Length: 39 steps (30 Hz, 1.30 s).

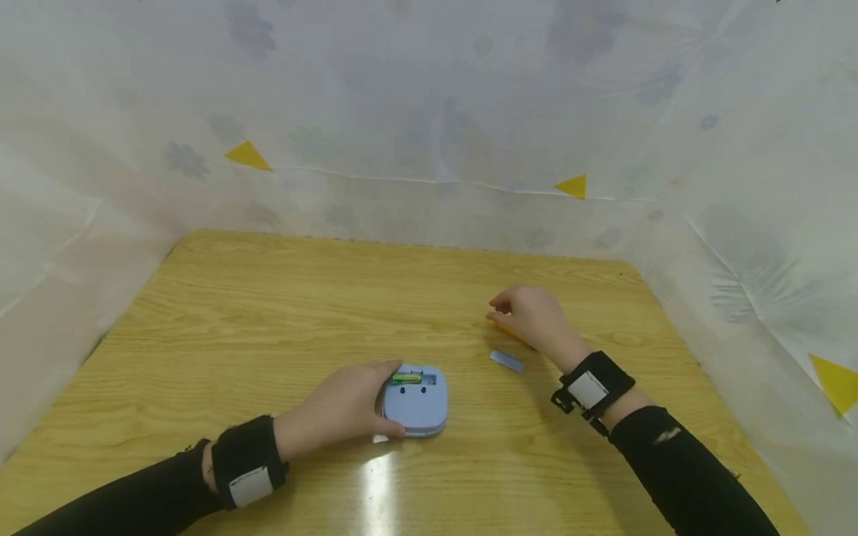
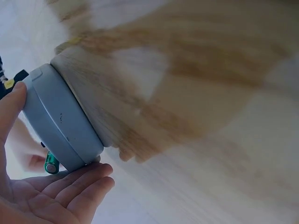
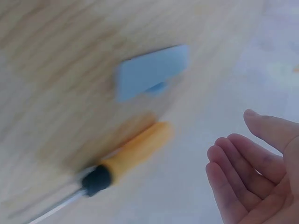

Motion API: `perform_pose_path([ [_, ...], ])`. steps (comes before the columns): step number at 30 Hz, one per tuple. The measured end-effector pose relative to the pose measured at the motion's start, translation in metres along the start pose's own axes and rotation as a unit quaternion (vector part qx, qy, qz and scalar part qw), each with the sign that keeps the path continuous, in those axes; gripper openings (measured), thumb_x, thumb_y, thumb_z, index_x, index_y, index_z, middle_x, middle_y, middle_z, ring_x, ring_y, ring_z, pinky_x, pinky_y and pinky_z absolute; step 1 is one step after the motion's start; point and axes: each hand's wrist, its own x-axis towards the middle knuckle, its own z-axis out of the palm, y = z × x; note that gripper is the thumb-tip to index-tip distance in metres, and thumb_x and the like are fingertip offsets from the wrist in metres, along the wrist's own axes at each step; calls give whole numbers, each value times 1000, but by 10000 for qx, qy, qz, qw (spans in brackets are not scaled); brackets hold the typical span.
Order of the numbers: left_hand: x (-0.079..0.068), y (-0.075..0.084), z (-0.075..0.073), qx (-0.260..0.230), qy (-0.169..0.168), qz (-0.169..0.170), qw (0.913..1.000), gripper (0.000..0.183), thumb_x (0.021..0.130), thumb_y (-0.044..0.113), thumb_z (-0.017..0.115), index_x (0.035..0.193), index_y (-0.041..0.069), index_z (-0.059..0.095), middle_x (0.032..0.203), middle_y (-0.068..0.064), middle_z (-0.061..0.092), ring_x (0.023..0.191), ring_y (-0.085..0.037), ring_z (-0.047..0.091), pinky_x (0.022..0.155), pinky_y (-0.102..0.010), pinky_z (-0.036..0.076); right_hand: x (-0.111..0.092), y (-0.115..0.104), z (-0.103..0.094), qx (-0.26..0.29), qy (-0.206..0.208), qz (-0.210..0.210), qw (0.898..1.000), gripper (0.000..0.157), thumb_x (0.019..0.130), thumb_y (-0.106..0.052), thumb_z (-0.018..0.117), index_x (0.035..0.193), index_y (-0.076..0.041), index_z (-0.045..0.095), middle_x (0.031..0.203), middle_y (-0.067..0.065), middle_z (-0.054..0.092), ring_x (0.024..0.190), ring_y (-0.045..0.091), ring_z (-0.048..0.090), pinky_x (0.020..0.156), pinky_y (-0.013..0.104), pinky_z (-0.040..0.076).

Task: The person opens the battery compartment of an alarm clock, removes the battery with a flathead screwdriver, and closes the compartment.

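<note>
Sleeves nearest | unit at head view's 6 o'clock on table, left hand gripping its sides | right hand at unit's 2 o'clock, empty, loosely curled | likely light, stiff, slick; hold side walls, off battery

- Head: from above, facing forward and down over the table.
- Left wrist: close, side-on to the box.
- Right wrist: near the strip; head shows both too.
</note>
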Motion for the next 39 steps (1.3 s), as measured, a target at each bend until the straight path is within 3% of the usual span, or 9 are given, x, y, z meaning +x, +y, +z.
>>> perform_pose_path([
  [7,1,1,1,10,1,-13,10000,103,72,44,98,153,-2,52,151,-20,62,139,-36,61,119,-53,50,-2,-32,-9,-142,247,-517,9983,26,95,-24,81,113,-5,82,103,10,80,92,25,75,80,41,65],
  [14,2,1,0,66,-14,-100,9999,103,73,46,98,153,-1,52,150,-20,63,138,-36,63,118,-52,52,-11,-70,-14,-368,670,-1573,9846,24,91,-25,86,108,-8,83,96,7,80,86,20,74,74,35,64],
  [20,2,0,-1,74,-7,-31,10000,103,73,47,98,152,-2,53,148,-20,64,136,-36,64,115,-52,54,-20,-94,-15,-565,718,-1903,9775,28,88,-30,89,109,-12,83,100,2,80,90,17,76,76,32,65],
  [28,2,-1,0,79,-25,57,9999,103,73,47,97,151,-4,53,148,-21,64,135,-36,65,114,-52,55,-26,-108,-3,-370,277,-2298,9721,32,90,-30,87,114,-9,81,103,3,77,94,18,74,83,31,65],
  [39,1,-1,-1,98,-13,103,9999,103,73,46,98,151,-4,53,146,-21,65,133,-35,66,110,-51,58,-31,-121,9,-44,-226,-2491,9682,37,90,-30,87,118,-8,79,106,3,76,94,14,71,79,26,63],
])
